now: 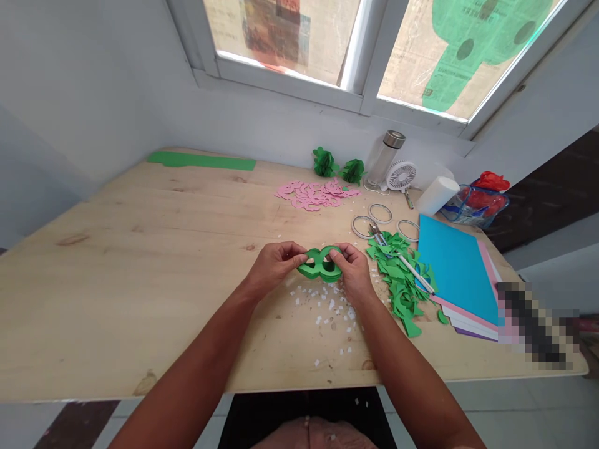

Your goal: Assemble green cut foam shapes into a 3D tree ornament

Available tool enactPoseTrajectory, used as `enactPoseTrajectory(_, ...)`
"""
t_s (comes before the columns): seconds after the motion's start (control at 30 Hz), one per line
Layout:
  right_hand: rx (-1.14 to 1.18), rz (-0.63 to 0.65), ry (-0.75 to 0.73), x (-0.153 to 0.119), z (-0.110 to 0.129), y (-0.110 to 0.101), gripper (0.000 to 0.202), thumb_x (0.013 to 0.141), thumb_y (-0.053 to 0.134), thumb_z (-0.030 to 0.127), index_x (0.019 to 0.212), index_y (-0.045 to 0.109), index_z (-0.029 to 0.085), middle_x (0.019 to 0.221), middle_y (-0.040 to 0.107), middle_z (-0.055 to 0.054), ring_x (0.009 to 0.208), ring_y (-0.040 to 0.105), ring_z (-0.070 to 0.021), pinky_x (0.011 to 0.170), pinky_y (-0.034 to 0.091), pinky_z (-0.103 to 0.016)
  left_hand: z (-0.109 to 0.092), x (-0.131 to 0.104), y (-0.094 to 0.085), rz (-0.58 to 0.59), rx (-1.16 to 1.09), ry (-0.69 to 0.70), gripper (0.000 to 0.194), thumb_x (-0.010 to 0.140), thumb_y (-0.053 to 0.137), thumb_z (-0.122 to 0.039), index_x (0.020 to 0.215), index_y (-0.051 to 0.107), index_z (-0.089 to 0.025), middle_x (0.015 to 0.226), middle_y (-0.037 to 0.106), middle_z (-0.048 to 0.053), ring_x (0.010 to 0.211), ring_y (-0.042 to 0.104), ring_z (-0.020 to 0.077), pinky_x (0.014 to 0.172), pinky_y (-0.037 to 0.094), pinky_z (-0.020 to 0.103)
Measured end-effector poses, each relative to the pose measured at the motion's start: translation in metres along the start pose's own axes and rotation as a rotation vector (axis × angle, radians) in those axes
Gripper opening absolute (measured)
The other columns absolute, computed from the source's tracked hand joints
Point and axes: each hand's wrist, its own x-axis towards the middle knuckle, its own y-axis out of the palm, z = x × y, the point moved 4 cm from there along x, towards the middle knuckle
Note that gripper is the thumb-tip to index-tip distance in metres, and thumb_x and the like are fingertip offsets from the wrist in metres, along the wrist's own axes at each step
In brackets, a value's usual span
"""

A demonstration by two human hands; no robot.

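Note:
Between my hands, just above the table, is a green paper cutout [320,269] with rounded lobes and openings in it, like a figure eight. It looks layered at its lower edge. My left hand [276,265] pinches its left end between thumb and fingers. At the right end, my right hand [350,268] grips it, the thumb lying on top. Small white paper bits [334,305] are scattered on the table below. To the right of my right hand lies a heap of green paper scraps [405,293], with scissors [377,234] and a white pen [416,274] on it.
Pink paper cutouts [316,194] and two green paper ornaments [324,162] lie toward the wall. Beside them stand a glass bottle [384,159], a small fan [401,175] and a white roll [437,196]. Tape rings [380,214] and coloured sheets [458,268] lie right; a green strip [206,161] lies back left.

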Motion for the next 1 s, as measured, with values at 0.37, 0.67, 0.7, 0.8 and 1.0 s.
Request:
enactPoseTrajectory(0.37,0.069,-0.036,0.014,0.000,0.001,0.000,0.027,0.061,0.078,0.037,0.076,0.065,0.018,0.063,0.066,0.002,0.058,0.056,-0.0110,0.055,0.045,-0.023,-0.001,0.000,-0.003,0.011,-0.049,-0.034,0.033,0.069,0.071,-0.045,0.086,0.071,-0.016,0.083,0.072,0.006,0.074,0.063,0.0181,0.067,0.049,0.028)
enactPoseTrajectory(0.67,-0.040,0.034,0.020,-0.004,-0.005,0.007,0.021,0.065,0.075,0.033,0.077,0.066,0.019,0.069,0.067,0.002,0.061,0.057,-0.0112,0.059,0.045,-0.023,0.003,0.000,0.006,0.024,-0.001,-0.013,0.035,0.062,0.077,-0.039,0.087,0.069,-0.016,0.082,0.069,0.004,0.070,0.062,0.0163,0.063,0.050,0.027)
enactPoseTrajectory(0.7,-0.061,0.047,0.019,-0.006,-0.005,0.009,0.021,0.066,0.075,0.033,0.077,0.066,0.018,0.068,0.066,0.002,0.060,0.057,-0.0110,0.058,0.044,-0.023,0.003,-0.001,0.009,0.043,-0.007,-0.020,0.032,0.062,0.077,-0.038,0.084,0.069,-0.016,0.077,0.068,0.003,0.066,0.061,0.0152,0.059,0.049,0.026)
enactPoseTrajectory(0.8,-0.091,0.069,0.006,-0.008,-0.003,0.013,0.020,0.068,0.073,0.033,0.080,0.066,0.019,0.070,0.066,0.002,0.062,0.058,-0.0117,0.059,0.045,-0.023,0.001,-0.004,0.014,0.059,-0.059,-0.050,0.027,0.062,0.076,-0.037,0.075,0.066,-0.015,0.065,0.063,0.000,0.057,0.056,0.0118,0.051,0.046,0.022)
enactPoseTrajectory(1.0,-0.205,0.092,-0.097,-0.007,0.002,0.011,0.017,0.074,0.066,0.031,0.087,0.066,0.020,0.082,0.069,-0.002,0.074,0.062,-0.0151,0.069,0.048,-0.027,-0.001,-0.006,0.014,0.007,-0.138,-0.072,0.025,0.063,0.076,-0.035,0.072,0.065,-0.016,0.062,0.061,-0.002,0.052,0.053,0.0093,0.046,0.043,0.019)
